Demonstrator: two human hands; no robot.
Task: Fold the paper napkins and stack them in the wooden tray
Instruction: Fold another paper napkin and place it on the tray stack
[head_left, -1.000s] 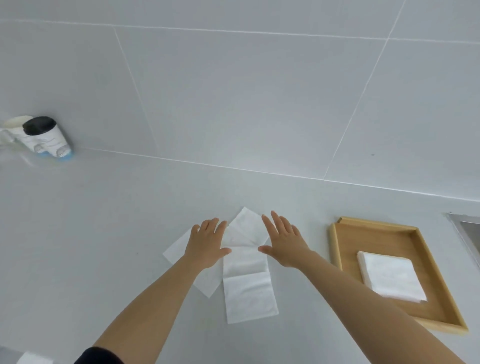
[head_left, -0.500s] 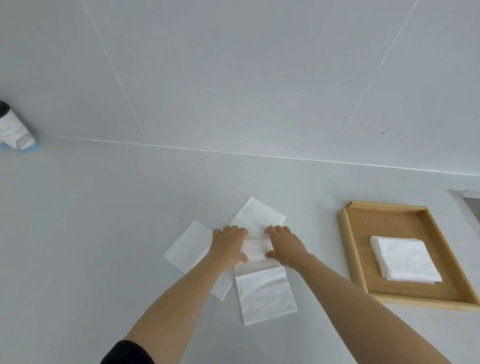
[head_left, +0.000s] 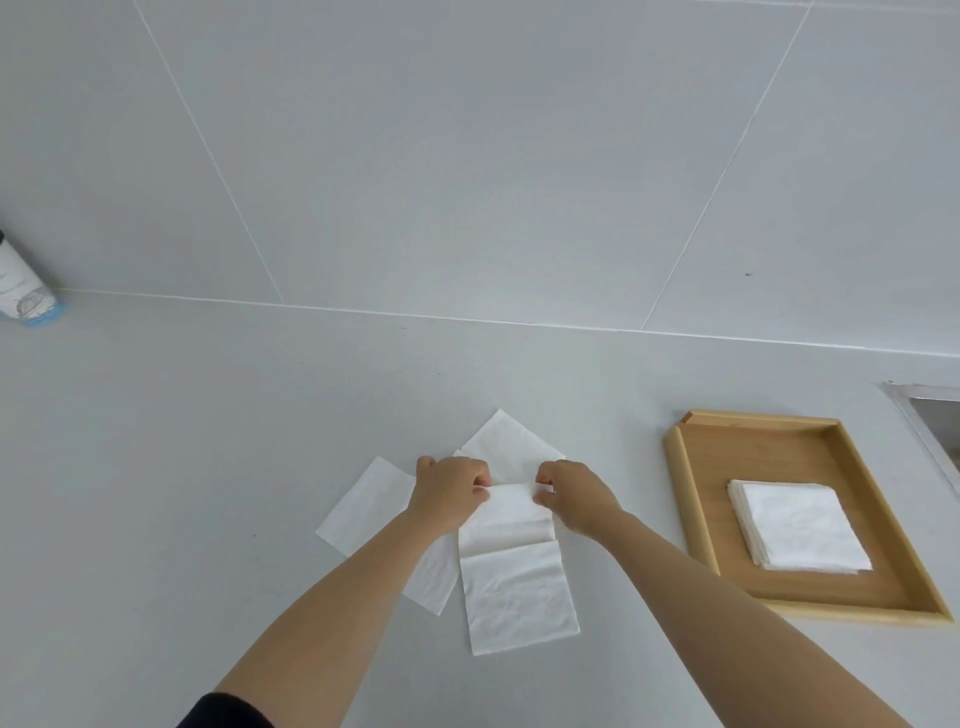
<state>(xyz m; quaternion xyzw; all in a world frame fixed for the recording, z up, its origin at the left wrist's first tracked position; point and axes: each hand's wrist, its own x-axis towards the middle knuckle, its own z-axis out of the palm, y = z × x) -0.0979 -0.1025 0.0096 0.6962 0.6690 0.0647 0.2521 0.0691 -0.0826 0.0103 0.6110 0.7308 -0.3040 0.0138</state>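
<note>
A long white paper napkin (head_left: 517, 587) lies on the grey counter in front of me, its far end lifted and curling toward me. My left hand (head_left: 451, 491) pinches the far left corner and my right hand (head_left: 574, 493) pinches the far right corner. Two more white napkins lie flat under it: one to the left (head_left: 363, 506) and one behind (head_left: 506, 441). At the right stands the wooden tray (head_left: 691, 499), holding a stack of folded napkins (head_left: 797, 525).
A white bottle with a blue base (head_left: 23, 288) stands at the far left against the tiled wall. A metal sink rim (head_left: 930, 431) shows at the right edge, just beyond the tray.
Both hands went from flat and spread over the napkins to pinching the far end of the top napkin, which now lifts and folds toward me. The view shifted slightly.
</note>
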